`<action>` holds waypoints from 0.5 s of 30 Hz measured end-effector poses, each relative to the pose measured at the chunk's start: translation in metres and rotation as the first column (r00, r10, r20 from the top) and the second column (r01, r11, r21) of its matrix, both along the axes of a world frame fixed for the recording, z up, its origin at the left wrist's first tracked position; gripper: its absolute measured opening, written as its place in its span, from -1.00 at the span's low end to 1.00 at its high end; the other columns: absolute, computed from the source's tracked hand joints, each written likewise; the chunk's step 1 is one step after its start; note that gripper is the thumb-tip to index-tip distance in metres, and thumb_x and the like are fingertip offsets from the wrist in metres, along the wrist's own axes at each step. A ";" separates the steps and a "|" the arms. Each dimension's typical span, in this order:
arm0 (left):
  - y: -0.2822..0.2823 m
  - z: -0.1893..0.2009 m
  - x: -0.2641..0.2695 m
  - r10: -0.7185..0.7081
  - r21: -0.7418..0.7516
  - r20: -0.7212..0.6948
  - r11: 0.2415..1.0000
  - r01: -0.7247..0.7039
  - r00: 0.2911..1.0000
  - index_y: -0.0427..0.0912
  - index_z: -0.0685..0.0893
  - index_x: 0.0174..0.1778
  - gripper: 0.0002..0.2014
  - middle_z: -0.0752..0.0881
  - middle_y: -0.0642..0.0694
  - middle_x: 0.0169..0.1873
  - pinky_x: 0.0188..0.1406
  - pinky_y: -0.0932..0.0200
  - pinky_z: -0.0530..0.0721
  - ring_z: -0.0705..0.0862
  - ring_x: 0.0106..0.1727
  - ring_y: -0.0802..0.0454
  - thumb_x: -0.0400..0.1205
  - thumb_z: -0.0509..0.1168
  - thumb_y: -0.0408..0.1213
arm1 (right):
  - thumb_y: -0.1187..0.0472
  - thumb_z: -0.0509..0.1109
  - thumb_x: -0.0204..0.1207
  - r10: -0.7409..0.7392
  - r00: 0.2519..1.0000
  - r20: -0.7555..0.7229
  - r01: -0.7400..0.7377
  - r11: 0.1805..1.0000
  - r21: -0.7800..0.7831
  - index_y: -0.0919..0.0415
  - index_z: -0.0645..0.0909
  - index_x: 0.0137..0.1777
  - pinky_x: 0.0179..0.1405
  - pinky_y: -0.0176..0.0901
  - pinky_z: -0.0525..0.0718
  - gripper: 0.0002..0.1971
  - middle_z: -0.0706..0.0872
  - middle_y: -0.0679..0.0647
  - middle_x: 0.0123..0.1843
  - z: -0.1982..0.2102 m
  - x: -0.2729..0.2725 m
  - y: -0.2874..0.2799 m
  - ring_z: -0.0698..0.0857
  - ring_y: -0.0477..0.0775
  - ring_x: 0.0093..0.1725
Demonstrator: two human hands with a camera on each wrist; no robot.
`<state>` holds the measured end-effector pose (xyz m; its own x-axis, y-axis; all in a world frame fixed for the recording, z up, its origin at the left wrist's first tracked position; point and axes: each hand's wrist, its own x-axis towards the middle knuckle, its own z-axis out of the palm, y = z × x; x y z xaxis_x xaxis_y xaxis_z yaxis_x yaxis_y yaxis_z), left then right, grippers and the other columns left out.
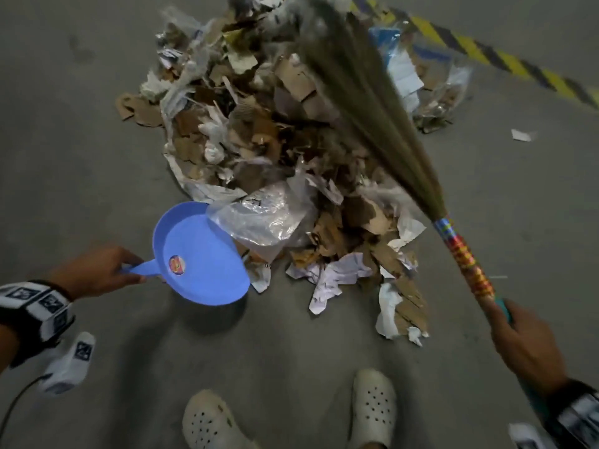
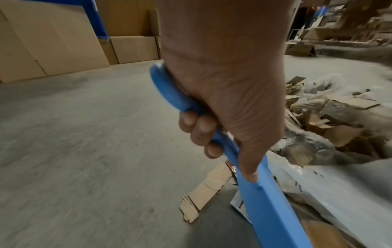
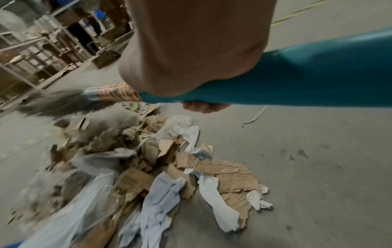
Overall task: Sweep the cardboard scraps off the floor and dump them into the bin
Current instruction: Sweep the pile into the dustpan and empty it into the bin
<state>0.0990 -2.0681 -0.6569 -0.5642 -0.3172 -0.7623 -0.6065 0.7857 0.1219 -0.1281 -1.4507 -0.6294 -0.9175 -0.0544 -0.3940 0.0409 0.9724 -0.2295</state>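
Observation:
A big pile of cardboard scraps [image 1: 269, 131] mixed with white paper and clear plastic lies on the grey floor ahead of me. My left hand [image 1: 97, 270] grips the handle of a blue dustpan [image 1: 197, 254], whose mouth sits against the pile's near left edge; in the left wrist view the fingers [image 2: 199, 132] curl round the blue handle [image 2: 169, 94]. My right hand [image 1: 525, 345] holds the teal handle of a grass broom [image 1: 363, 92], whose bristles lie over the pile's far right side. The broom handle [image 3: 297, 78] fills the right wrist view above the scraps [image 3: 222, 174].
A yellow-and-black floor stripe [image 1: 486, 56] runs across the upper right. A clear bag of scraps [image 1: 440, 95] lies beyond the broom. My two white clogs [image 1: 372, 406] stand at the bottom. Stacked cardboard boxes [image 2: 63, 42] and shelving [image 3: 31, 50] stand further off. No bin is in view.

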 end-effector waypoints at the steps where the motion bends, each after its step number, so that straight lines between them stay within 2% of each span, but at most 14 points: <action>1: 0.002 -0.003 -0.004 0.004 -0.008 0.012 1.000 -0.004 1.000 -0.16 0.81 0.04 -0.75 0.79 -0.11 -0.13 -0.10 0.04 0.64 0.72 -0.18 -0.08 0.53 0.46 -0.11 | -0.60 -0.21 0.37 -0.058 0.998 0.006 0.058 0.998 0.002 0.20 0.50 -0.29 -0.29 0.06 0.59 -0.16 0.67 0.24 -0.43 -0.012 -0.011 -0.001 0.68 0.31 -0.34; 3: 0.008 -0.015 -0.014 0.012 -0.038 0.046 0.999 -0.010 0.999 -0.20 0.79 0.05 -0.73 0.78 -0.16 -0.11 -0.09 0.05 0.63 0.71 -0.16 -0.12 0.55 0.44 -0.10 | -0.51 -0.19 0.42 -0.096 0.994 0.046 0.094 0.994 0.059 0.25 0.61 -0.12 -0.17 0.07 0.60 -0.15 0.72 0.39 -0.26 -0.039 -0.037 -0.008 0.72 0.40 -0.19; 4: 0.012 -0.023 -0.020 0.008 -0.047 0.056 0.999 -0.005 0.998 -0.21 0.78 0.06 -0.71 0.78 -0.16 -0.10 -0.06 0.04 0.64 0.72 -0.15 -0.12 0.56 0.43 -0.08 | -0.38 -0.10 0.48 -0.080 0.992 0.102 0.071 0.994 0.083 0.31 0.62 0.08 -0.14 0.07 0.59 -0.22 0.71 0.46 -0.17 -0.052 -0.047 -0.013 0.72 0.44 -0.11; 5: 0.017 -0.030 -0.028 -0.004 -0.055 0.062 0.998 0.007 0.998 -0.22 0.79 0.07 -0.70 0.77 -0.18 -0.10 -0.06 0.04 0.65 0.71 -0.14 -0.13 0.56 0.42 -0.07 | -0.19 0.03 0.54 -0.101 0.985 0.141 0.096 0.994 0.045 0.35 0.54 0.31 -0.11 0.08 0.59 -0.35 0.69 0.51 -0.10 -0.068 -0.057 -0.018 0.71 0.47 -0.06; 6: 0.023 -0.036 -0.035 -0.015 -0.063 0.061 0.998 0.019 0.998 -0.24 0.79 0.07 -0.70 0.76 -0.19 -0.12 -0.10 0.07 0.62 0.70 -0.16 -0.14 0.57 0.42 -0.09 | 0.00 0.16 0.57 -0.092 0.981 0.174 0.088 0.996 0.029 0.37 0.42 0.44 -0.09 0.11 0.61 -0.45 0.68 0.52 -0.06 -0.082 -0.064 -0.026 0.71 0.48 -0.03; 7: 0.032 -0.039 -0.044 -0.021 -0.064 0.050 0.998 0.025 0.999 -0.27 0.79 0.06 -0.72 0.74 -0.20 -0.18 -0.17 0.11 0.56 0.67 -0.19 -0.15 0.58 0.42 -0.13 | 0.10 0.22 0.57 -0.058 0.977 0.203 0.050 0.998 0.044 0.39 0.38 0.47 -0.08 0.11 0.62 -0.47 0.68 0.50 -0.06 -0.098 -0.067 -0.034 0.71 0.48 -0.02; 8: 0.040 -0.044 -0.052 -0.014 -0.061 0.037 0.998 0.017 0.999 -0.30 0.78 0.04 -0.74 0.70 -0.21 -0.24 -0.23 0.13 0.47 0.63 -0.23 -0.14 0.59 0.41 -0.17 | 0.04 0.18 0.60 -0.022 0.968 0.251 0.003 0.997 0.076 0.39 0.44 0.38 -0.08 0.08 0.61 -0.51 0.66 0.45 -0.10 -0.111 -0.068 -0.043 0.70 0.45 -0.01; 9: 0.048 -0.049 -0.060 -0.002 -0.055 0.024 0.998 0.004 1.000 -0.31 0.77 0.03 -0.76 0.66 -0.21 -0.28 -0.25 0.14 0.42 0.59 -0.25 -0.13 0.59 0.41 -0.20 | -0.10 0.09 0.63 0.013 0.954 0.300 -0.047 0.993 0.108 0.38 0.52 0.21 -0.11 0.04 0.58 -0.49 0.63 0.37 -0.17 -0.121 -0.066 -0.052 0.70 0.40 -0.02; 10: 0.056 -0.054 -0.068 0.005 -0.047 0.013 0.999 -0.005 1.000 -0.31 0.76 0.03 -0.77 0.65 -0.23 -0.29 -0.25 0.13 0.42 0.59 -0.25 -0.13 0.60 0.40 -0.20 | -0.17 -0.03 0.68 0.027 0.943 0.332 -0.072 0.989 0.125 0.35 0.54 0.02 -0.15 -0.01 0.55 -0.44 0.60 0.29 -0.24 -0.126 -0.059 -0.062 0.69 0.35 -0.06; 11: 0.061 -0.059 -0.073 0.012 -0.037 -0.001 0.999 -0.012 1.000 -0.30 0.76 0.03 -0.76 0.67 -0.25 -0.26 -0.22 0.10 0.46 0.61 -0.22 -0.16 0.60 0.39 -0.18 | -0.19 -0.09 0.71 0.046 0.940 0.337 -0.085 0.991 0.102 0.33 0.53 -0.09 -0.22 -0.04 0.51 -0.40 0.60 0.26 -0.28 -0.135 -0.052 -0.070 0.68 0.34 -0.09; 13: 0.072 -0.070 -0.079 0.034 -0.004 -0.040 0.999 -0.034 0.999 -0.30 0.77 0.04 -0.70 0.72 -0.31 -0.16 -0.15 0.03 0.54 0.66 -0.15 -0.24 0.60 0.39 -0.11 | -0.11 -0.06 0.75 0.078 0.936 0.344 -0.097 0.995 0.037 0.32 0.57 -0.08 -0.19 -0.07 0.48 -0.46 0.68 0.37 -0.12 -0.144 -0.037 -0.081 0.69 0.37 -0.03; 14: 0.078 -0.075 -0.081 0.051 0.012 -0.068 0.999 -0.050 0.996 -0.31 0.78 0.02 -0.67 0.72 -0.34 -0.16 -0.17 0.02 0.52 0.65 -0.15 -0.25 0.59 0.40 -0.07 | -0.07 -0.03 0.76 0.086 0.939 0.332 -0.087 0.996 -0.012 0.30 0.58 -0.06 -0.15 -0.10 0.46 -0.50 0.70 0.42 -0.01 -0.142 -0.029 -0.086 0.69 0.38 0.02; 15: 0.085 -0.079 -0.085 0.057 0.017 -0.097 0.998 -0.056 0.994 -0.31 0.79 -0.02 -0.62 0.71 -0.35 -0.21 -0.21 0.05 0.46 0.64 -0.19 -0.24 0.58 0.38 -0.01 | -0.07 -0.01 0.76 0.081 0.946 0.313 -0.065 0.996 -0.063 0.26 0.55 -0.08 -0.12 -0.12 0.44 -0.54 0.69 0.42 0.01 -0.143 -0.023 -0.090 0.69 0.37 0.04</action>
<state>0.0142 -1.9828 -0.7360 -0.6174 -0.3403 -0.7092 -0.6346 0.7482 0.1935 -0.1510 -1.5406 -0.7728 -0.7401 -0.1443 -0.6568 0.0484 0.9628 -0.2659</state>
